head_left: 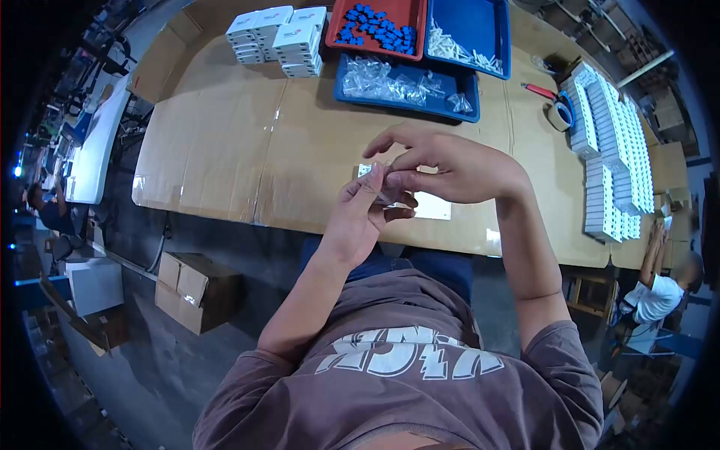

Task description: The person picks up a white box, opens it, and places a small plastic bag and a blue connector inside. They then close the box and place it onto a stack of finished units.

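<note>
1. We pinch a small item [385, 197], mostly hidden, in our left hand [355, 219], above the cardboard-covered table [217, 161].
2. Our right hand [454, 166] bends its fingers in beside it; we cannot tell whether they grip.
3. Below our hands lies a white flat piece [433, 208].
4. Beyond, we see a blue tray [367, 98] of clear plastic pieces [397, 86].

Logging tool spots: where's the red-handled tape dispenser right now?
Head view, on the cardboard-covered table at the person's right: tape dispenser just left of the stacked white boxes, right of the blue trays.
</note>
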The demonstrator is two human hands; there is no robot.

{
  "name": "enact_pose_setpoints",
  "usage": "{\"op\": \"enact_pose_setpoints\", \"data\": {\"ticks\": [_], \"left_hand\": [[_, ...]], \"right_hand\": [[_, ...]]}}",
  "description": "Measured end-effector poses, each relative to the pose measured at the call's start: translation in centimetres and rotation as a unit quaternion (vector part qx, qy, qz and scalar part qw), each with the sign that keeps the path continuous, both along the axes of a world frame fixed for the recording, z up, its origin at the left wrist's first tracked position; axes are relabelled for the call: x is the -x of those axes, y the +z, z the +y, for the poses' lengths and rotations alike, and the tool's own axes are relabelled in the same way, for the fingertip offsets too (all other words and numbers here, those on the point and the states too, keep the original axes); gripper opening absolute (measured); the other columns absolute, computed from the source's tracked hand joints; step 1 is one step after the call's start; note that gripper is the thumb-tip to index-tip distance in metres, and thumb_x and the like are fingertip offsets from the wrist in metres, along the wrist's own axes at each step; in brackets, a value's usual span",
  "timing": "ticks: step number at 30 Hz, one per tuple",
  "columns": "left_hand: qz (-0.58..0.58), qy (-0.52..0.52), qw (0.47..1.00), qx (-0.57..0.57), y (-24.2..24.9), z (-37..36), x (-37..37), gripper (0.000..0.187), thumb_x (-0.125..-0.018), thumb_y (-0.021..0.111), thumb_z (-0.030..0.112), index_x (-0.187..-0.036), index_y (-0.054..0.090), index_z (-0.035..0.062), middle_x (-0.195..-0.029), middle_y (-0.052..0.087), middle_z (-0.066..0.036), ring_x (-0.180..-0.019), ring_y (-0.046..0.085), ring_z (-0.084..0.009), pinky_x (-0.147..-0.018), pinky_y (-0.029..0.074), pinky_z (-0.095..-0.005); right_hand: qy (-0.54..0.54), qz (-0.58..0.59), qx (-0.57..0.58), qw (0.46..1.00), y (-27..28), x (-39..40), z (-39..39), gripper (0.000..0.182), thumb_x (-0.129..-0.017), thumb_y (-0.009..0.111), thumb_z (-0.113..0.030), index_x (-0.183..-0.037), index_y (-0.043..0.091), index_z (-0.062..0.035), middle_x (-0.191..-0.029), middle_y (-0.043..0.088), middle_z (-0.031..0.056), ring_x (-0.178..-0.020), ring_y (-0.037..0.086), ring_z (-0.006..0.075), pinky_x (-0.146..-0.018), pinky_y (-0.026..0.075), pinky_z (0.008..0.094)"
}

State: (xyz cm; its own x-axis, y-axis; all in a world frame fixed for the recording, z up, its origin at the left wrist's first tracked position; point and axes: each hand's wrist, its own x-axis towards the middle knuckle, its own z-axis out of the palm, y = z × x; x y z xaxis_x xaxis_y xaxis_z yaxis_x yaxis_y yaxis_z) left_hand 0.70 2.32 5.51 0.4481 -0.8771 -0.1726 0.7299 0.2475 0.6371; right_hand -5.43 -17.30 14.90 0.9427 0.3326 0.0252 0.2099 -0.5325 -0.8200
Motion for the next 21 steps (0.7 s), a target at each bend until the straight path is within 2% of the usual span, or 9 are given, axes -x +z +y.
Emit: {"op": "enact_pose_setpoints", "data": {"ticks": [3, 4, 7, 8, 13, 15, 17, 20, 21], "left_hand": [[0.01, -0.022, 1.0, -0.002, -1.6, -0.1, 0.1, 0.047, -0.109, 0.046, 0.047, -0.123, 0.064, 0.0059, -0.108, 0.071, -0.008, -0.095, 0.069, -0.0213, -0.085, 0.057, -0.0397], [0.016, -0.029, 0.999, 0.0, -1.9, -0.4, 0.1, 0.047, -0.109, 0.045, 0.047, -0.125, 0.063, 0.006, -0.108, 0.071, -0.009, -0.095, 0.069, -0.0215, -0.085, 0.057, -0.0399], [0.06, -0.029, 0.998, 0.009, -1.9, -1.1, 0.5, 0.048, -0.109, 0.047, 0.046, -0.118, 0.066, 0.0027, -0.106, 0.072, -0.012, -0.092, 0.071, -0.0229, -0.084, 0.057, -0.0407], [0.05, -0.044, 0.998, -0.004, -1.9, -1.3, 0.5, 0.054, -0.11, 0.042, 0.049, -0.128, 0.062, 0.0022, -0.114, 0.071, -0.013, -0.095, 0.07, -0.0223, -0.086, 0.057, -0.0397], [0.076, -0.085, 0.992, -0.051, -2.7, -1.9, 0.5, 0.062, -0.11, 0.039, 0.052, -0.14, 0.056, 0.0008, -0.119, 0.069, -0.011, -0.098, 0.067, -0.0198, -0.087, 0.055, -0.0347], [0.078, -0.094, 0.99, -0.074, -3.6, -2.0, 0.5, 0.062, -0.11, 0.04, 0.052, -0.14, 0.056, 0.0006, -0.118, 0.069, -0.011, -0.098, 0.067, -0.0196, -0.086, 0.054, -0.034], [0.087, -0.11, 0.987, -0.083, -4.4, -1.9, 0.6, 0.058, -0.109, 0.044, 0.05, -0.137, 0.059, 0.0006, -0.117, 0.069, -0.011, -0.099, 0.067, -0.0197, -0.085, 0.055, -0.0341], [0.095, -0.118, 0.984, -0.097, -4.8, -1.9, 0.9, 0.057, -0.109, 0.045, 0.048, -0.135, 0.059, -0.0005, -0.116, 0.069, -0.012, -0.098, 0.067, -0.0199, -0.085, 0.055, -0.0342], [0.103, -0.121, 0.983, -0.098, -5.0, -1.9, 1.0, 0.057, -0.109, 0.046, 0.048, -0.135, 0.06, -0.0008, -0.115, 0.069, -0.012, -0.097, 0.067, -0.0199, -0.085, 0.055, -0.0342]], "right_hand": [[0.006, 0.026, -0.017, 0.999, -2.5, 0.4, -0.8, 0.032, -0.106, 0.053, -0.022, -0.11, 0.075, 0.0011, -0.142, 0.057, 0.0173, -0.13, 0.055, 0.0327, -0.104, 0.047, 0.0411], [0.009, 0.023, -0.019, 1.0, -2.7, 0.7, -1.1, 0.04, -0.108, 0.05, -0.026, -0.112, 0.074, 0.0055, -0.146, 0.055, 0.0175, -0.134, 0.051, 0.0328, -0.109, 0.044, 0.0419], [-0.016, 0.039, -0.102, 0.994, -3.4, 1.4, -2.0, 0.038, -0.108, 0.052, -0.023, -0.112, 0.072, 0.0092, -0.142, 0.059, 0.0179, -0.126, 0.059, 0.0292, -0.103, 0.049, 0.0392], [-0.055, 0.033, -0.12, 0.991, -3.3, 1.7, -2.7, 0.036, -0.107, 0.053, -0.022, -0.112, 0.072, 0.0087, -0.14, 0.061, 0.0171, -0.123, 0.061, 0.0273, -0.101, 0.05, 0.0379], [-0.241, 0.016, -0.194, 0.951, -5.6, 1.9, -8.2, 0.028, -0.104, 0.062, -0.018, -0.114, 0.071, 0.0058, -0.124, 0.071, 0.0109, -0.107, 0.068, 0.0172, -0.093, 0.054, 0.0324], [-0.326, 0.024, -0.129, 0.936, -8.5, 1.2, -12.9, 0.024, -0.102, 0.065, -0.016, -0.115, 0.071, 0.0035, -0.113, 0.073, 0.0065, -0.104, 0.068, 0.0134, -0.092, 0.054, 0.0311], [-0.385, -0.005, -0.116, 0.915, -11.3, 0.3, -17.8, 0.021, -0.101, 0.065, -0.01, -0.115, 0.071, 0.0032, -0.105, 0.074, 0.0052, -0.099, 0.068, 0.0126, -0.09, 0.054, 0.0294], [-0.46, -0.079, -0.052, 0.883, -14.2, -2.0, -23.7, 0.02, -0.099, 0.063, -0.006, -0.114, 0.071, 0.0046, -0.098, 0.074, 0.0069, -0.092, 0.068, 0.0131, -0.084, 0.054, 0.03], [-0.48, -0.079, -0.005, 0.873, -14.8, -2.8, -25.1, 0.019, -0.097, 0.065, -0.009, -0.111, 0.073, 0.0026, -0.095, 0.075, 0.0084, -0.089, 0.069, 0.0154, -0.082, 0.054, 0.0309]]}}
